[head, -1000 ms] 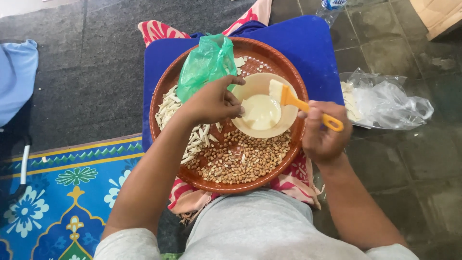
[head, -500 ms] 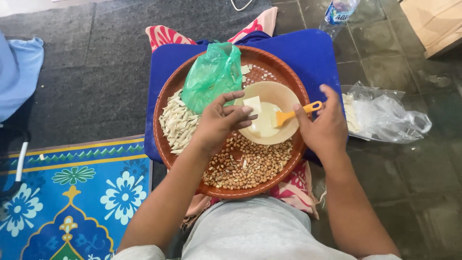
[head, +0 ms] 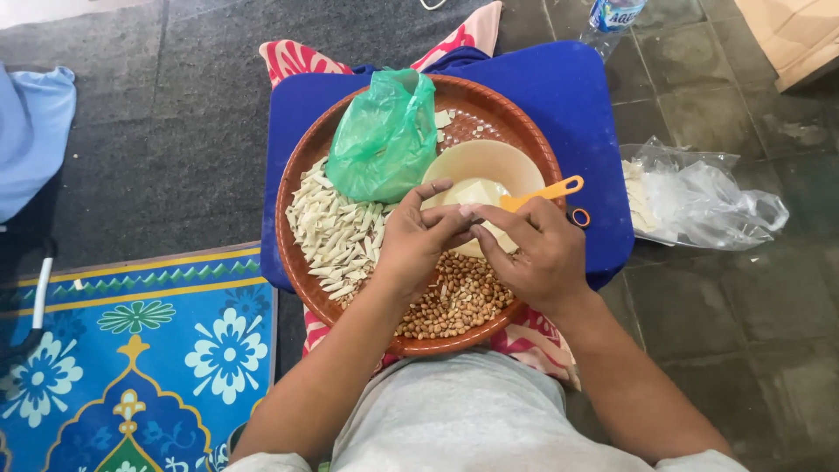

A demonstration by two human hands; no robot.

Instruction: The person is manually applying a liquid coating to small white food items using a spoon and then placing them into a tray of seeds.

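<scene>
From my remote view, the round brown tray (head: 301, 253) sits on a blue board (head: 577, 105) across the lap, keeping everything within easy reach of both hands. The left hand (head: 418, 243) and right hand (head: 537, 249) meet over the tray's middle, fingertips pressed together on something small between them; I cannot tell what it is, as the fingers cover it. The right hand also carries an orange-handled small knife (head: 542, 192), handle jutting out to the right, blade hidden behind the fingers.

Just beyond the hands stands a smooth tan bowl (head: 485, 162) holding pale, flat slices. Loose reddish-brown peanuts (head: 454, 306) lie heaped on the tray's near side, touching the wrists. Pale slivered pieces (head: 332, 232) form a separate pile at the left, apparently kept apart from the whole nuts. A crumpled translucent green plastic bag (head: 384, 140) rests at the tray's far edge. A clear bag (head: 699, 197) with pale contents lies on the tiled floor, right
</scene>
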